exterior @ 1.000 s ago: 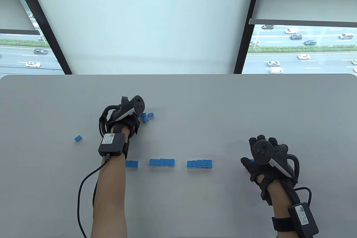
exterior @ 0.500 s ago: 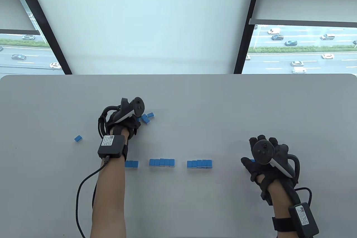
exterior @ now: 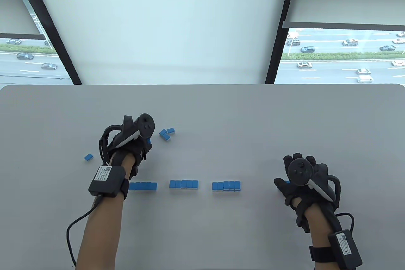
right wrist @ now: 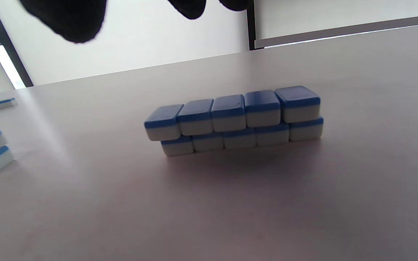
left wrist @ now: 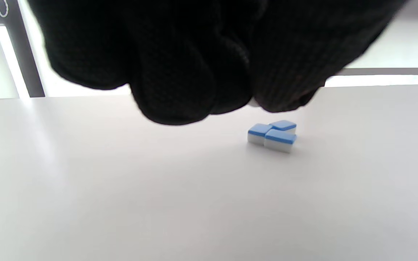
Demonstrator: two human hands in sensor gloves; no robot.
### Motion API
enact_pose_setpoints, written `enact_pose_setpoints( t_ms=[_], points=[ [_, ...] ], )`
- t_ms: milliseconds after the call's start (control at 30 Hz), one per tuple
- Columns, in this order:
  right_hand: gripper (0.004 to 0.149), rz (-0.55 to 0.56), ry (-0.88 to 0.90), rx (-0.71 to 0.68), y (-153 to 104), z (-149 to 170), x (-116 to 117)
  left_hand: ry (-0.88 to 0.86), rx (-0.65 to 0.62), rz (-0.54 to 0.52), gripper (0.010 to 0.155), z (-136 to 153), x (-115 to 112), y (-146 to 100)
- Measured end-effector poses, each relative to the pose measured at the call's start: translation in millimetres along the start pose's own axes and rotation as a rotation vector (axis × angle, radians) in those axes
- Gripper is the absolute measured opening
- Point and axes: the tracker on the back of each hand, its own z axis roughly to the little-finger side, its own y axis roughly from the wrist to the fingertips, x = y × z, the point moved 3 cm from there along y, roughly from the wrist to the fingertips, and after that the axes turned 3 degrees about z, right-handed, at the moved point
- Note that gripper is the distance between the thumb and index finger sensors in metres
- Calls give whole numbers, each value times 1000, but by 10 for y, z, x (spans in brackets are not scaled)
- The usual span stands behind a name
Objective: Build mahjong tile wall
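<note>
the left hand [exterior: 133, 146] is over the grey table [exterior: 221, 118], a bit left of a little bunch of three blue and white tiles [exterior: 166, 134]. in the left wrist view its fingers [left wrist: 180, 72] are curled in tight above the table, with the three tiles [left wrist: 272, 135] lying past them. a bit of blue [exterior: 148, 141] peeks out by the hand in the table view, so it may be holding a tile, but i cannot tell for sure.

the right hand [exterior: 300, 181] is on the right side of the table with its fingers spread out and loose. it holds nothing. under it is a wall of tiles [right wrist: 234, 121], two rows high, five tiles in each row. only a tiny blue bit of this wall [exterior: 286, 182] shows in the table view.

three more tile groups sit in one line across the near part of the table: one by the left wrist [exterior: 144, 186], one in the middle [exterior: 183, 184] and one more to the right [exterior: 226, 186].

one tile [exterior: 89, 157] lies alone, far off to the left.
</note>
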Motion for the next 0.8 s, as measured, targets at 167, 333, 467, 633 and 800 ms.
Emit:
enact_pose_setpoints(
  t_ms=[167,333,467,633,800],
  points=[
    [82,7,15,-5,0,4,-18,-11,-77,-116,59,-22,199,-532],
    [82,31,37,10,-17,77,-78,-60,-130,-188,59,-51,137,-962],
    [82,34,44,19,-17,109,-85,-124,-146,-235,59,-46,-60,-1169],
    [82,23,51,29,-3,130,-56,-165,-136,-173,58,-12,-337,-1189],
    [82,18,53,36,2,143,-45,-98,-130,-120,58,-63,-499,-1135]
  ],
)
